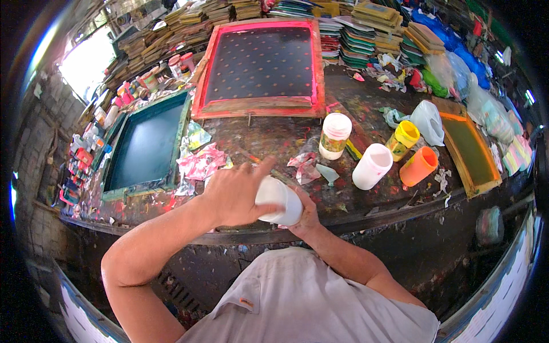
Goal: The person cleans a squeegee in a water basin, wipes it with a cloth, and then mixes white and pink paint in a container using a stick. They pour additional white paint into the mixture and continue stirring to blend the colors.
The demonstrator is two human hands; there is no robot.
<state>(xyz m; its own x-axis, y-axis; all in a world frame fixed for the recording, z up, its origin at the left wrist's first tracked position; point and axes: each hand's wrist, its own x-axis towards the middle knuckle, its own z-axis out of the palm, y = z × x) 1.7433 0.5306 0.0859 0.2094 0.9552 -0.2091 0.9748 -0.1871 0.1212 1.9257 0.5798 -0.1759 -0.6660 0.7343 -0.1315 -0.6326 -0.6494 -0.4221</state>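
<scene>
A white plastic jar [291, 208] is tilted in front of me, above the near edge of the worktable. My right hand [309, 214] grips its body from the right side. Across the jar's left end, my left hand [237, 191] is wrapped round what looks like a white lid, its thumb slightly blurred. Beyond my right hand stand a white-lidded jar [334, 137] with a yellowish label, an uncapped white jar [372, 167], a yellow jar [402, 139] and an orange jar [419, 167]. Crumpled pink-stained paper [202, 162] lies near my left hand.
A large screen-printing frame [313, 108] with pink-stained edges rests at the back of the paint-stained worktable [251, 137]. A green frame [181, 134] lies left, an orange-yellow one [489, 184] right. Paint bottles [83, 155] crowd the left edge; stacked frames [171, 34] line the back.
</scene>
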